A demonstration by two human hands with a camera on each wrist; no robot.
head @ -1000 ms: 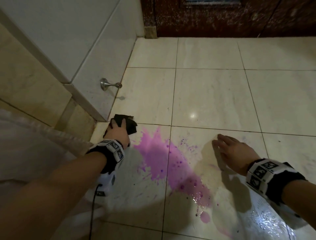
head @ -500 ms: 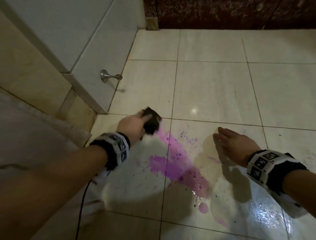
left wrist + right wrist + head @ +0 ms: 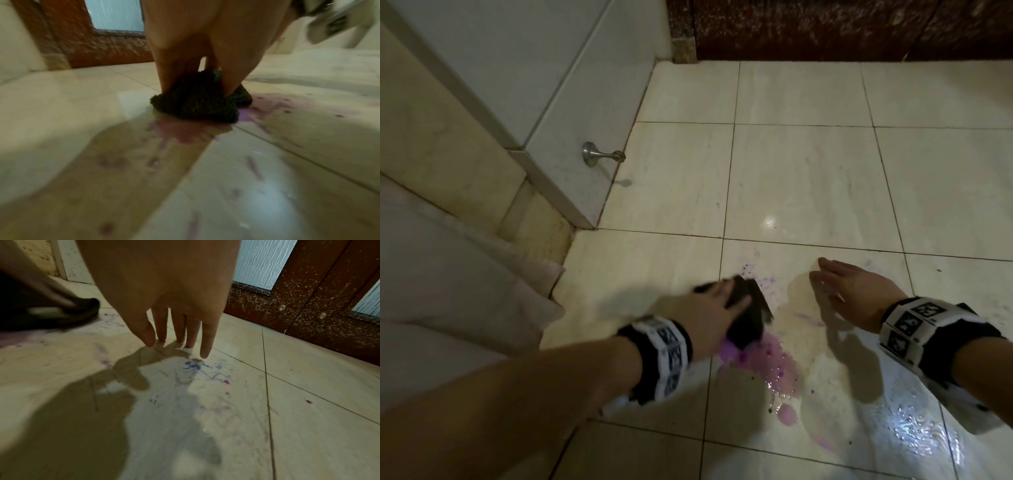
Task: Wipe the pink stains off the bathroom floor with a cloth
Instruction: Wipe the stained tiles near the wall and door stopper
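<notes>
Since a moment ago the left hand (image 3: pixel 705 318) is dragging the dark cloth (image 3: pixel 748 318) down from the puddle's top edge toward 6 o'clock, so way less pink stain (image 3: pixel 774 363) is showing. Fingers are lying flat, pressing the cloth onto the floor (image 3: pixel 808 178), not really clutching it. At 3 o'clock of the cloth, the right hand (image 3: pixel 856 294) is hovering relaxed with fingers straight, holding nothing. A small blob (image 3: pixel 787 414) is sitting at 6 o'clock of the stain.
</notes>
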